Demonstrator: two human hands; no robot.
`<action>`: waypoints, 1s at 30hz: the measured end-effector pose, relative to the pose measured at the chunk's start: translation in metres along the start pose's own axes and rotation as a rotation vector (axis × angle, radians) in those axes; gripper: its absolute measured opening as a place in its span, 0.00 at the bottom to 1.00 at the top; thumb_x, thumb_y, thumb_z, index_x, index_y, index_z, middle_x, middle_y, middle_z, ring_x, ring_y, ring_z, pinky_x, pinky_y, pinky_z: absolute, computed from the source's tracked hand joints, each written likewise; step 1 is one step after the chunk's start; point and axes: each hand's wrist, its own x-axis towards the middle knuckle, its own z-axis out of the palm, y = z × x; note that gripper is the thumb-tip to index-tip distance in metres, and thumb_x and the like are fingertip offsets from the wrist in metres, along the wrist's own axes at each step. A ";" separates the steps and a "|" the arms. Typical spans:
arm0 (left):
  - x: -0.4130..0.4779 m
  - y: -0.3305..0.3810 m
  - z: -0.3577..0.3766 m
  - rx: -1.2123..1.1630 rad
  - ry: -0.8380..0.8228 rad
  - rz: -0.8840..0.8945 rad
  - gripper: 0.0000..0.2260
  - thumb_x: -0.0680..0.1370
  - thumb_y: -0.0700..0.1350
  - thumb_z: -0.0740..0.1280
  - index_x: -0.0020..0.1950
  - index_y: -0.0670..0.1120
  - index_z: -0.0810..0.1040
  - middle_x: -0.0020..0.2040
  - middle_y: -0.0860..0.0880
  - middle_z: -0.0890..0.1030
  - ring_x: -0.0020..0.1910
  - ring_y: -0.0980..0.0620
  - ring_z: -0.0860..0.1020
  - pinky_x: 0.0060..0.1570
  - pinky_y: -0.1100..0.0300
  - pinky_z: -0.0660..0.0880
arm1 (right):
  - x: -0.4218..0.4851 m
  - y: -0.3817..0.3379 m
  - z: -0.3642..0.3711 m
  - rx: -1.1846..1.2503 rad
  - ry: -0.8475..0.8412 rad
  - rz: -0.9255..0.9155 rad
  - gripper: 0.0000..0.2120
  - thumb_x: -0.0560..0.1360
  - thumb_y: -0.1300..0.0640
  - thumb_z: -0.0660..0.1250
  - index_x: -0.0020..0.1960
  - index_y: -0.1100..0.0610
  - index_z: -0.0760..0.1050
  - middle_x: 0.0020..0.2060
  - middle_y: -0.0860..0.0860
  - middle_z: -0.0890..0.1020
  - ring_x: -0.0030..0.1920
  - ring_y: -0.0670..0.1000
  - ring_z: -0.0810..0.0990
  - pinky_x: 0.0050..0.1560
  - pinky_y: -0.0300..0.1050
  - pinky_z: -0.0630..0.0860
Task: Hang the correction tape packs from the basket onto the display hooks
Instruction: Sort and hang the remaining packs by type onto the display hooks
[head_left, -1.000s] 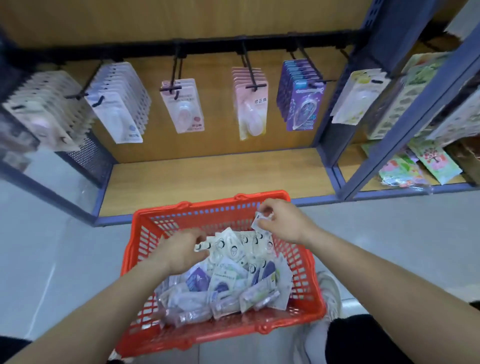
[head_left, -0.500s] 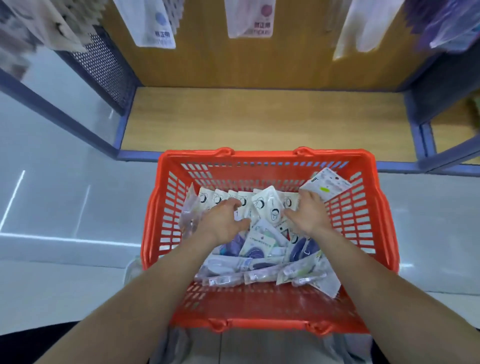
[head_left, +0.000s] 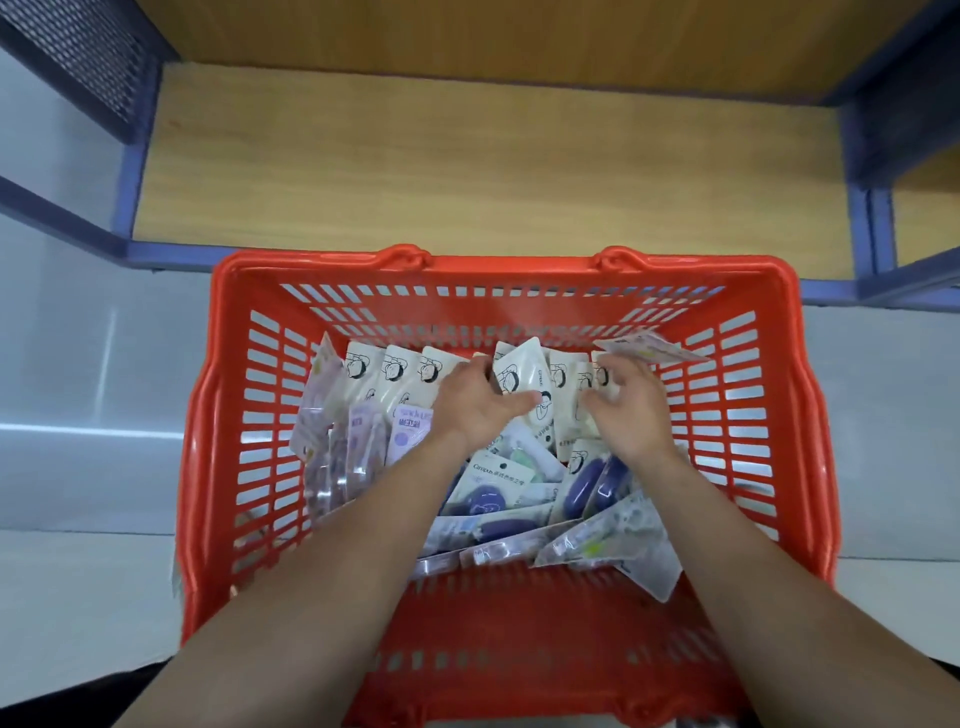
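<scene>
The red basket (head_left: 249, 395) stands on the floor in front of the shelf and holds several correction tape packs. A row of cream packs (head_left: 395, 371) leans against its far wall, and purple and clear packs (head_left: 488, 499) lie nearer to me. My left hand (head_left: 475, 408) reaches into the row, with fingers and thumb curled round one cream pack (head_left: 522, 376). My right hand (head_left: 631, 415) is beside it with its fingers curled, holding a light pack (head_left: 652, 349) that sticks out past its fingertips. The display hooks are out of view.
The wooden bottom shelf (head_left: 493, 171) with its blue frame (head_left: 171, 254) lies just beyond the basket. A dark mesh side panel (head_left: 88, 47) is at the upper left. Pale floor (head_left: 88, 364) surrounds the basket.
My view has tilted down, so the hooks and hanging packs have left the frame. Both hands have gone deeper into the basket, to the row of cream packs. The right hand still carries its pack.
</scene>
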 end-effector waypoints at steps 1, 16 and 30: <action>0.005 -0.005 0.008 0.016 0.011 -0.003 0.39 0.58 0.71 0.74 0.59 0.47 0.78 0.52 0.47 0.83 0.54 0.43 0.82 0.55 0.47 0.79 | 0.000 0.001 0.001 0.022 0.001 -0.004 0.23 0.76 0.58 0.73 0.70 0.58 0.76 0.70 0.56 0.76 0.70 0.60 0.73 0.73 0.59 0.68; -0.016 -0.008 -0.004 -0.215 0.142 -0.063 0.28 0.72 0.44 0.78 0.67 0.41 0.72 0.55 0.46 0.82 0.54 0.46 0.81 0.53 0.55 0.77 | -0.017 -0.024 0.006 0.217 -0.091 -0.057 0.22 0.81 0.62 0.64 0.75 0.55 0.71 0.65 0.50 0.79 0.63 0.51 0.78 0.68 0.52 0.74; -0.010 -0.023 -0.026 -0.319 0.001 -0.081 0.34 0.73 0.43 0.77 0.76 0.44 0.67 0.65 0.48 0.79 0.61 0.49 0.79 0.64 0.55 0.75 | 0.008 -0.024 0.028 -0.091 -0.238 -0.110 0.34 0.79 0.55 0.69 0.82 0.49 0.60 0.79 0.48 0.64 0.66 0.58 0.77 0.67 0.53 0.74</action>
